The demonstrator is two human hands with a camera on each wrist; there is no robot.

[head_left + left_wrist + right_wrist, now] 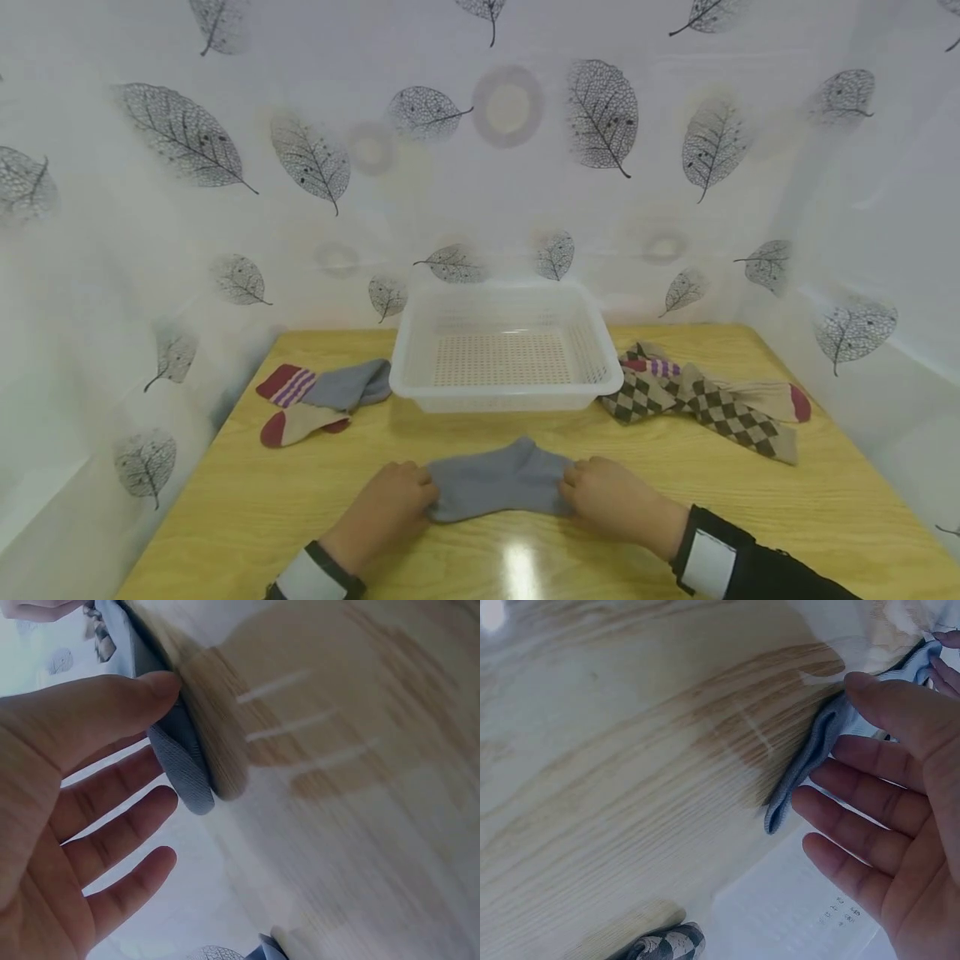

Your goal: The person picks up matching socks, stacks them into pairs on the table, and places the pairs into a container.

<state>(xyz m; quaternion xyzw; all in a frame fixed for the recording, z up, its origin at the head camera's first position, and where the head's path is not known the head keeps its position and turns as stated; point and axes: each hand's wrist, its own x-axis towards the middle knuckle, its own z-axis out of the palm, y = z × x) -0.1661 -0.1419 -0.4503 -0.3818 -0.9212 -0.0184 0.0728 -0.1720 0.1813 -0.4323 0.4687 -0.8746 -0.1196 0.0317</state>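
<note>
A plain grey sock (495, 482) is stretched sideways just above or on the wooden table, its heel bump pointing toward the basket. My left hand (393, 500) pinches its left end; in the left wrist view the thumb (154, 694) and index finger press the sock (184, 769) while the other fingers stay spread. At the other end, my right hand (611, 500) pinches the opening. The right wrist view shows the thumb (877, 697) over the sock's folded edge (802, 765), with the remaining fingers held loosely apart.
Behind the sock stands a white plastic basket (506, 390). Left of it lie another grey sock (348, 385) and beige socks with red toes (300, 423). To the right, argyle socks (738, 421) overlap a beige sock (757, 398). Leaf-print sheeting (480, 192) surrounds the wooden table (247, 517).
</note>
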